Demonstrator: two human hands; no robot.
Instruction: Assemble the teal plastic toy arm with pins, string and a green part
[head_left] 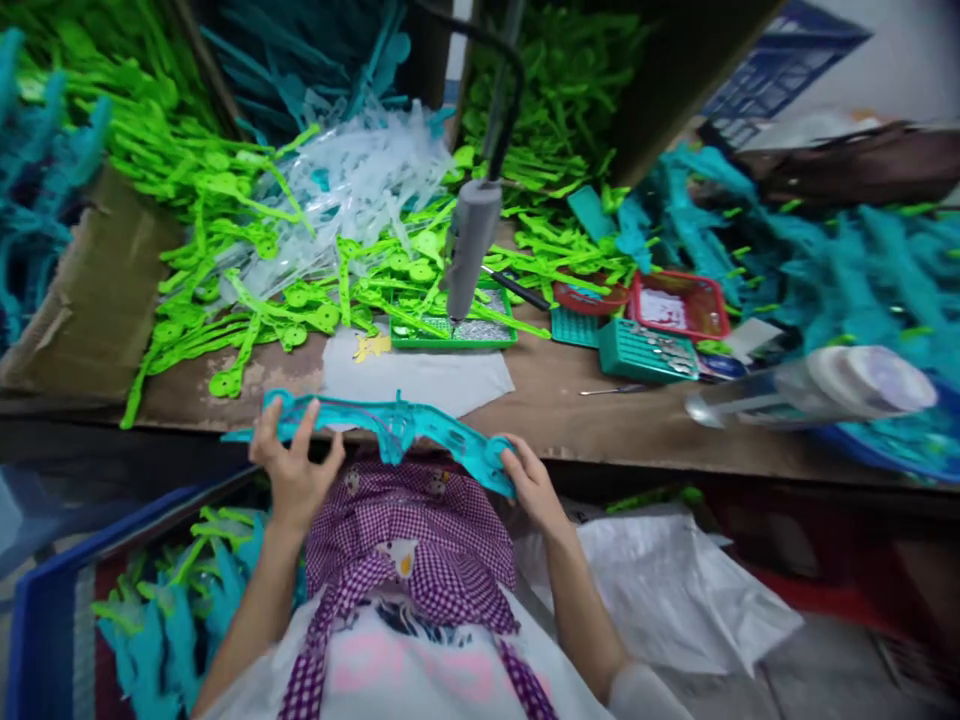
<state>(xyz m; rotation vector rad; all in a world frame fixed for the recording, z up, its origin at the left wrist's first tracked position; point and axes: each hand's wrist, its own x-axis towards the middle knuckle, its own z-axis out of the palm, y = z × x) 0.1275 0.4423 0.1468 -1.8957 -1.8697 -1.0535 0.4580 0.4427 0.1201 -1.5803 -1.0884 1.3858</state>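
The left hand (294,470) and the right hand (529,480) each grip one end of a long teal plastic part (397,428), held level just above the near edge of the counter (570,410). A grey suspended tool (471,245) hangs over the green tray (454,332) — well apart. Recommended: keep both ends pinched firmly, part untwisted, fingers off the central fittings.

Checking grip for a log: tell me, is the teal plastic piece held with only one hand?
No: the left hand and right hand grip opposite ends of the teal piece.
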